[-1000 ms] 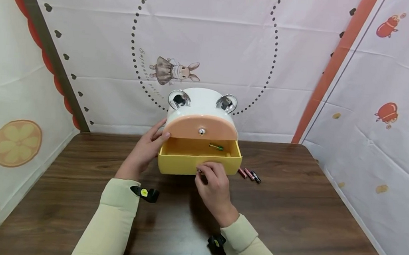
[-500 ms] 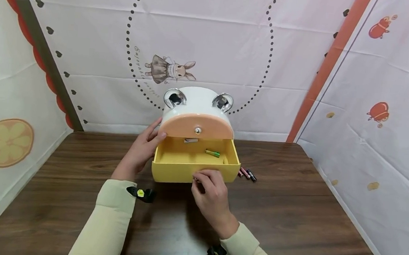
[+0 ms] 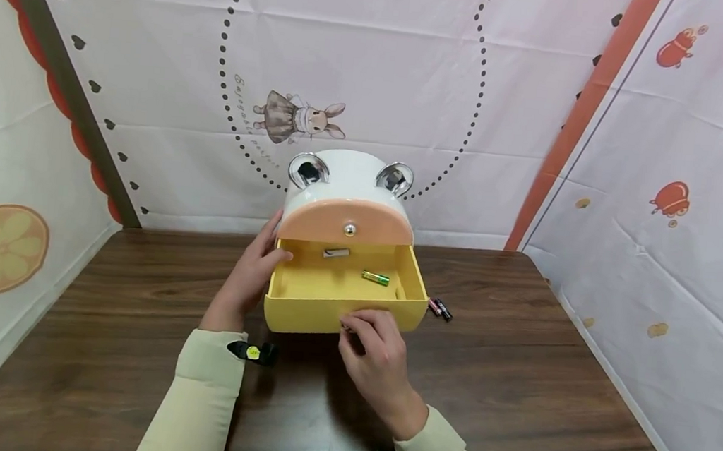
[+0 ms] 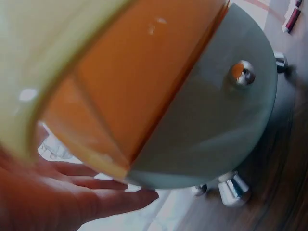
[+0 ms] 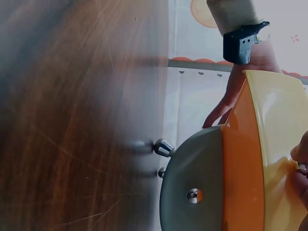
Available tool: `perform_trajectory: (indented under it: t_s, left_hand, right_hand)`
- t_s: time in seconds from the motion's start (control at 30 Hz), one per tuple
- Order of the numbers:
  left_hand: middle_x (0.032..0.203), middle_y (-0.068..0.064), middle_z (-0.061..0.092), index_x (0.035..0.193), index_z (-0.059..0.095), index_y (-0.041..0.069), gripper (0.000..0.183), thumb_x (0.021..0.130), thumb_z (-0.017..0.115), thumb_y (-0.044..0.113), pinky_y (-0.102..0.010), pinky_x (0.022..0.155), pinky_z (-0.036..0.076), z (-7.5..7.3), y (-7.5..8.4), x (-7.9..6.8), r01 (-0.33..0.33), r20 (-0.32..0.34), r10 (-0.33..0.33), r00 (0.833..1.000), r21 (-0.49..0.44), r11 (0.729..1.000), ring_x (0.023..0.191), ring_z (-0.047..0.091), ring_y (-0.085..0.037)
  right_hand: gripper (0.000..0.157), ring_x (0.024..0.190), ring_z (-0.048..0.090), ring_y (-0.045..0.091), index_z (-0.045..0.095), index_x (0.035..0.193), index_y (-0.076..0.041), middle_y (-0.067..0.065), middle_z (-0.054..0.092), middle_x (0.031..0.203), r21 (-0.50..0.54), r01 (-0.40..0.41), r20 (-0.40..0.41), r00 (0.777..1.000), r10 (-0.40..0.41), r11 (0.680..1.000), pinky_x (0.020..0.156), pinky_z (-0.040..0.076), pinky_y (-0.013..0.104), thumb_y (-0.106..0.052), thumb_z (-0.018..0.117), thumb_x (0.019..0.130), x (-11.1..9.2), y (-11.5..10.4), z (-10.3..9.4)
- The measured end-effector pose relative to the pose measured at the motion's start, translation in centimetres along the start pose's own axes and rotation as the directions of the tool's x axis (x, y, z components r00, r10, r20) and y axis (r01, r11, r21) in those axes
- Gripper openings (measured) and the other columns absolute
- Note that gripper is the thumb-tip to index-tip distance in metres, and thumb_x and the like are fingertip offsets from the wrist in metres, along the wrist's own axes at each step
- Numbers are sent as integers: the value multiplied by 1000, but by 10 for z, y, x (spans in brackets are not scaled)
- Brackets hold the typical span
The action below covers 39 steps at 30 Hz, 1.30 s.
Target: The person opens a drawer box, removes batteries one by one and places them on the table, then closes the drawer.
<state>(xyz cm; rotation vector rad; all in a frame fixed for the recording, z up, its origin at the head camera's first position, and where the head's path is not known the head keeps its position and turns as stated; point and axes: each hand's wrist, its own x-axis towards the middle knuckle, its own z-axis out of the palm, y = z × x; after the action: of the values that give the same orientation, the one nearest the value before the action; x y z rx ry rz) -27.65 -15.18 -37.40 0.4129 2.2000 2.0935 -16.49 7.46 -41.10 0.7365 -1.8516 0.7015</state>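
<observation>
A small drawer cabinet with a white top and round silver eyes stands on the table. Its yellow drawer is pulled out below the orange front. My right hand pinches the silver knob of that drawer between thumb and fingers. Against the cabinet's left side rests my left hand, fingers stretched back along it and thumb by the drawer's edge. A green battery lies inside the drawer, with a small white piece farther back. Underneath, a grey-green front sits closed with its own knob.
Beside the drawer's right corner, a black battery and a reddish battery lie on the brown wooden table. Printed cloth walls rise behind and on both sides. Silver feet carry the cabinet.
The yellow drawer has slid farther out toward me, with my right hand on its knob. The white piece inside has come into view. My left hand stays at the cabinet's side, its thumb slightly lower.
</observation>
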Motion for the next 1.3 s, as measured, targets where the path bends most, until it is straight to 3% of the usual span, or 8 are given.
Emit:
perform_trajectory:
  t_s: [0.2, 0.37, 0.63, 0.77, 1.07, 1.3]
  left_hand:
    - [163, 6, 14, 156, 7, 37, 88, 85, 45, 1, -56, 107, 34, 5, 4, 0, 1, 2, -1, 1000, -32, 999, 141, 29, -28]
    - [162, 7, 17, 156, 9, 36, 89, 81, 41, 0, -53, 102, 37, 7, 3, -1, 30, -45, -32, 998, -44, 999, 137, 34, -30]
    - [162, 5, 20, 155, 13, 37, 89, 80, 39, -2, -51, 104, 35, 10, 3, -1, 11, -88, -15, 996, -45, 999, 140, 32, -28]
    - [162, 6, 20, 156, 13, 36, 89, 79, 39, -2, -50, 104, 34, 12, 3, 0, 13, -89, -17, 996, -46, 999, 140, 32, -25]
    - [161, 9, 20, 155, 14, 36, 88, 81, 39, -4, -50, 109, 30, 16, 5, 1, 14, -99, -19, 995, -52, 999, 140, 29, -20]
    - [161, 12, 19, 155, 14, 36, 87, 81, 39, -2, -49, 110, 28, 15, 3, 1, 23, -108, -27, 994, -39, 999, 140, 28, -19]
  right_hand:
    - [20, 81, 59, 20, 73, 92, -5, 6, 65, 90, 11, 26, -15, 1000, -26, 1000, 71, 50, 29, 2, 71, 74, 1, -2, -2]
    - [20, 82, 61, 21, 73, 90, -5, 6, 66, 91, 27, 45, -22, 999, -44, 999, 72, 51, 29, 3, 71, 72, 2, -2, -3]
    - [19, 84, 62, 18, 73, 91, -8, 3, 67, 91, 33, -2, 83, 997, -1, 999, 74, 52, 28, -1, 75, 73, 7, -3, -10]
    - [10, 84, 63, 17, 73, 88, -8, 2, 67, 90, 32, -22, 116, 993, 18, 999, 74, 52, 28, -5, 71, 78, 11, -4, -16]
    - [6, 80, 62, 17, 73, 84, -7, 3, 67, 86, 82, -12, 62, 998, 7, 997, 72, 51, 28, -6, 70, 79, 31, -6, -29]
    - [9, 82, 64, 21, 74, 89, -5, 7, 68, 89, 63, -29, 55, 998, 25, 998, 72, 52, 32, -10, 70, 81, 47, 7, -36]
